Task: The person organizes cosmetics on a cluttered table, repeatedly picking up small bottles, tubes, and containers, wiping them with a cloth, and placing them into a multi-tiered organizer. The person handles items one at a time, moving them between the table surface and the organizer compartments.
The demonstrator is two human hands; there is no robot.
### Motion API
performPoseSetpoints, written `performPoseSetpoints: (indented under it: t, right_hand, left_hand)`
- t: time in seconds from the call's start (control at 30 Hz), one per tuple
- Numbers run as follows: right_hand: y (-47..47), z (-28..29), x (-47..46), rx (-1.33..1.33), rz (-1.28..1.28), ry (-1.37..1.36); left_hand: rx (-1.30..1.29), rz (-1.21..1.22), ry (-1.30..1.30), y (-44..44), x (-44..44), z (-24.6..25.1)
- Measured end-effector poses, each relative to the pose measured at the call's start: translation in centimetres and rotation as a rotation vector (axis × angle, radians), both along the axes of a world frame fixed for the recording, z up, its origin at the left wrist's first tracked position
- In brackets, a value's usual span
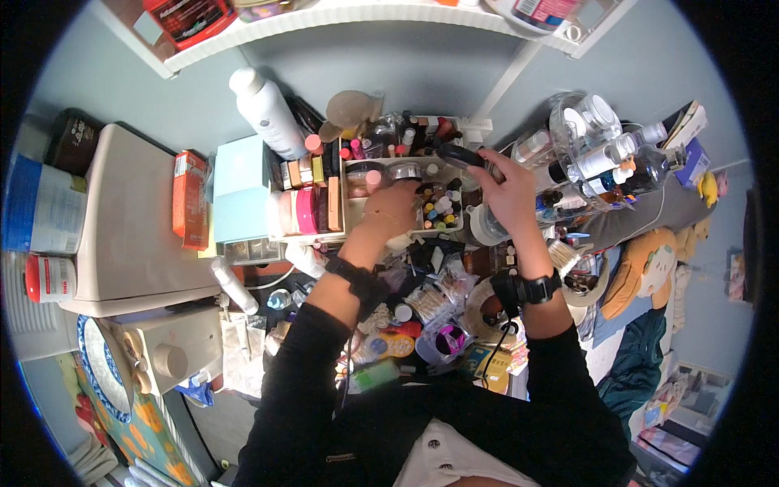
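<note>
My right hand [510, 189] holds a round black compact or lid [461, 156] by its edge, above the right end of a white divided organizer [348, 214]. My left hand [392, 210] reaches into the organizer's middle compartment, its fingers beside a round clear-lidded jar [404, 171]; whether they grip anything is hidden. Small bottles with coloured caps [442, 204] stand in the compartment to the right of that hand. A bright pink round compact [307, 210] stands on edge in the left compartment. Lipsticks and small tubes [409, 135] fill the row behind.
A tall white spray can [266, 112] and light blue boxes [241, 189] stand left of the organizer. On the right is a clear tiered rack [563, 119] of bottles. Bagged cotton swabs [433, 298] and mixed items cover the near surface. A white shelf [341, 30] hangs overhead.
</note>
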State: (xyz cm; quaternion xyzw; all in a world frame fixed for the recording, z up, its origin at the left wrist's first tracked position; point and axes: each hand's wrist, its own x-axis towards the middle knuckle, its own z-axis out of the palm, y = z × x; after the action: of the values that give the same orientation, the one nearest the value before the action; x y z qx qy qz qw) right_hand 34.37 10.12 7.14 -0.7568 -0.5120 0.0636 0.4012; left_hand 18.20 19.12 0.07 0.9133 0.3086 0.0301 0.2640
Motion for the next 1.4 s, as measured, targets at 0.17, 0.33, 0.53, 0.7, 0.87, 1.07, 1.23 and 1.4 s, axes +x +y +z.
performPoseSetpoints:
  t: [0.17, 0.33, 0.53, 0.7, 0.87, 1.07, 1.23, 1.4]
  right_hand:
    - [-2.4, -0.9, 0.5, 0.055, -0.063, 0.086]
    - [-3.0, -1.1, 1.3, 0.084, -0.078, 0.069]
    - [-2.6, -0.8, 1.2, 0.082, -0.064, 0.117]
    - [-1.3, -0.8, 0.5, 0.143, 0.006, 0.078]
    - [1.2, -0.8, 0.1, -0.036, 0.082, -0.013]
    - [4.7, -2.1, -1.5, -0.178, 0.177, -0.237]
    - [5.8, -3.3, -2.2, -0.17, 0.176, -0.289]
    - [4.7, -3.1, -1.5, -0.16, 0.221, -0.214]
  left_hand:
    - [-0.233, 0.058, 0.397, 1.9, 2.5, 1.2]
    - [-0.32, 0.015, 0.531, 2.3, 3.7, 2.1]
    - [-0.349, 0.069, 0.336, 2.3, 2.6, 1.6]
    - [-0.435, 0.221, -0.016, 1.3, 0.9, 1.5]
    - [-0.555, 0.189, -0.443, -0.9, 1.0, 0.9]
    - [-0.465, 0.055, -0.462, -1.4, 1.8, -0.2]
    - [-0.505, 0.119, -0.459, -1.1, 1.9, -0.8]
    - [-0.423, 0.092, -0.397, -1.6, 1.8, -0.8]
